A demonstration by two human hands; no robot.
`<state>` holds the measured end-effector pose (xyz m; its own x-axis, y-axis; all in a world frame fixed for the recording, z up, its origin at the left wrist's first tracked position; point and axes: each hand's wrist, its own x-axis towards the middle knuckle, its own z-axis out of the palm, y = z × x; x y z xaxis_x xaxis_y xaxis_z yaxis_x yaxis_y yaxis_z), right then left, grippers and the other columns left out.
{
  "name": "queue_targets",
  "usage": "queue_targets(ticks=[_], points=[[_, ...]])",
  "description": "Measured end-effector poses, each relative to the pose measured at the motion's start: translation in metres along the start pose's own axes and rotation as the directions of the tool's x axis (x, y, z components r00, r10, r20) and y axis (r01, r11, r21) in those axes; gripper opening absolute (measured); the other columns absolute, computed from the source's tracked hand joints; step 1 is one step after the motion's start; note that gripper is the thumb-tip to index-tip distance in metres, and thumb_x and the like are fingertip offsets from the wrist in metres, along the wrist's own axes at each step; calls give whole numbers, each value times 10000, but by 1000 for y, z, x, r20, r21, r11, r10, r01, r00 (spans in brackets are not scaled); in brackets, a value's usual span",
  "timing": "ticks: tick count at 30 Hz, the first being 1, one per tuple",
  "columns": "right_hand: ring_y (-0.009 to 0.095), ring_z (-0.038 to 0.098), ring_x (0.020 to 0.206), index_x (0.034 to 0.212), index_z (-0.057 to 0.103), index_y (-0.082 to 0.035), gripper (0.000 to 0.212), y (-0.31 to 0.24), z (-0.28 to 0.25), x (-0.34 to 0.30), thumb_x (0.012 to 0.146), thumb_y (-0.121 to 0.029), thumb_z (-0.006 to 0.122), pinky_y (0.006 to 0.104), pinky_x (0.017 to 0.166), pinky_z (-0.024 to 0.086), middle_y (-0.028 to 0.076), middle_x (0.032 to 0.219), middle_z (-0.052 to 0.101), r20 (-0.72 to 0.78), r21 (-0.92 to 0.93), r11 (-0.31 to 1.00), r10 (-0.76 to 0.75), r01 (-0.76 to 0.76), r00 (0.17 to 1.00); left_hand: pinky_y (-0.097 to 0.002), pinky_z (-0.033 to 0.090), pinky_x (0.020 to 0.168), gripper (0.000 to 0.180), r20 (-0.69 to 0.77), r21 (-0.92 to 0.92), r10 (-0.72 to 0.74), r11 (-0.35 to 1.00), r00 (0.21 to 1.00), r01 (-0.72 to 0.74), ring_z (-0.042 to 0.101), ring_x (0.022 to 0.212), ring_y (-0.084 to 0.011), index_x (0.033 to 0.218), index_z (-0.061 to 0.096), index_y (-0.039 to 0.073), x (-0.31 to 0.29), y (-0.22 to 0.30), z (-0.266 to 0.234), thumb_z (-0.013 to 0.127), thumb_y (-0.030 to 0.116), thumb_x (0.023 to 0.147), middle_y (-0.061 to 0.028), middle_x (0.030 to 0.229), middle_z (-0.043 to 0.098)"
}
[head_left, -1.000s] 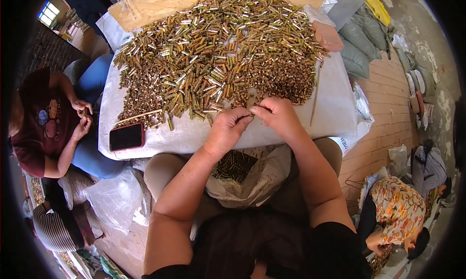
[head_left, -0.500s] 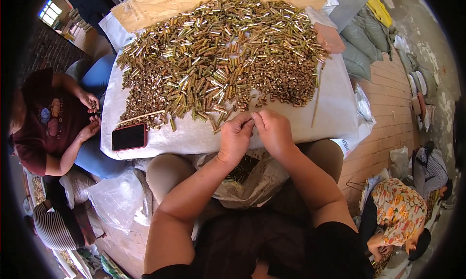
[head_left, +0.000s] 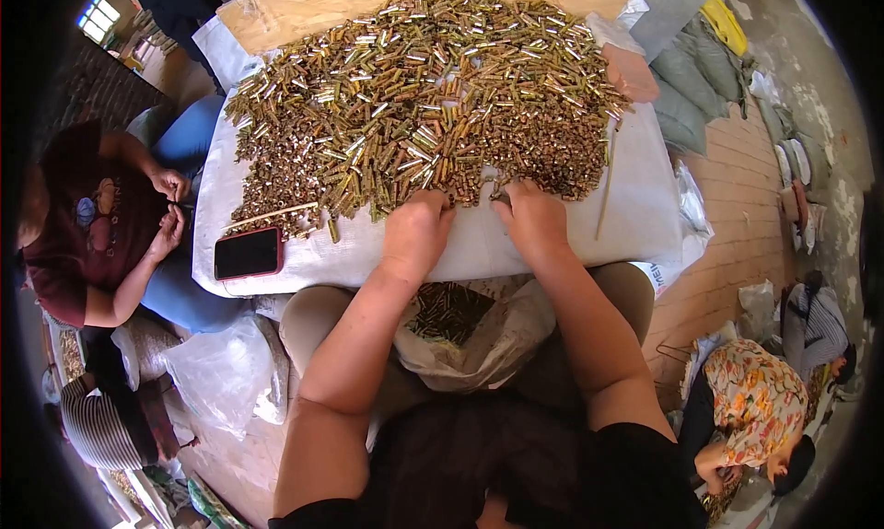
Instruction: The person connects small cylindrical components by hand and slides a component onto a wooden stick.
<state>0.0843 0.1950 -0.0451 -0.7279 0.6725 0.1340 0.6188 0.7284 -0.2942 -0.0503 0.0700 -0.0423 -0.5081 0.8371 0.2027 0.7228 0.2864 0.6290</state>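
A wide heap of brass-coloured metal tubes (head_left: pixel 396 92) covers the white-covered table (head_left: pixel 635 225). Small short metal pieces (head_left: pixel 543 151) are gathered at its near right, and more small pieces (head_left: pixel 276 170) lie at its left. My left hand (head_left: pixel 414 236) rests at the heap's near edge with its fingers curled against the tubes. Beside it, my right hand (head_left: pixel 534 223) dips its closed fingertips into the small pieces. Whatever either hand pinches is hidden. Between my knees, an open pale sack (head_left: pixel 502 349) holds several dark metal tubes (head_left: pixel 447 315).
A phone (head_left: pixel 248 254) and a thin stick (head_left: pixel 272 216) lie at the table's near left; another stick (head_left: pixel 605 184) is at the right. A wooden board (head_left: pixel 424 11) stands behind the heap. A co-worker in a maroon shirt (head_left: pixel 69 244) sits at the left.
My hands were together in front of the heap, above the sack. They have since parted and moved forward to the heap's near edge, and more of the sack shows.
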Motion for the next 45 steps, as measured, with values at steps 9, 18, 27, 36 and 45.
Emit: queue_targets(ticks=[9,18,27,36,45], points=[[272,592,768,811,610,-52,182,2,4,5,762,-225,638,380,650,488,92,821,595,-25,42,994,-103,104,994,-415,492,648,126,-46,-15,-99,995,994,99,605,729,-344,829,569,32,-1,2,7,631,106,747,-167,850,609],[299,592,759,811,597,-47,161,4,10,7,758,-193,637,410,653,478,112,828,594,-63,97,984,-144,149,988,-420,490,651,159,-43,201,-123,971,992,129,599,742,-344,860,587,53,1,0,7,651,129,736,-152,869,601],[131,570,598,866,613,0,188,2,-7,6,802,-173,651,293,498,454,43,683,602,223,789,572,77,-226,972,-386,486,629,151,-45,148,-1,989,999,8,602,694,-303,867,561,43,1,9,-4,636,98,748,-127,858,595],[76,565,657,912,617,12,146,1,-21,1,874,-122,571,220,504,462,26,739,590,347,919,207,-28,-335,937,-183,337,494,94,268,-716,-115,641,957,277,451,590,-37,922,497,50,-2,24,6,560,18,860,-4,697,546],[68,548,571,830,614,-6,139,-2,-11,-3,850,-143,607,209,474,454,10,661,581,375,910,226,-85,-349,923,-157,283,442,86,400,-894,-216,123,891,431,399,518,-10,899,608,56,1,21,0,626,27,820,37,677,545]])
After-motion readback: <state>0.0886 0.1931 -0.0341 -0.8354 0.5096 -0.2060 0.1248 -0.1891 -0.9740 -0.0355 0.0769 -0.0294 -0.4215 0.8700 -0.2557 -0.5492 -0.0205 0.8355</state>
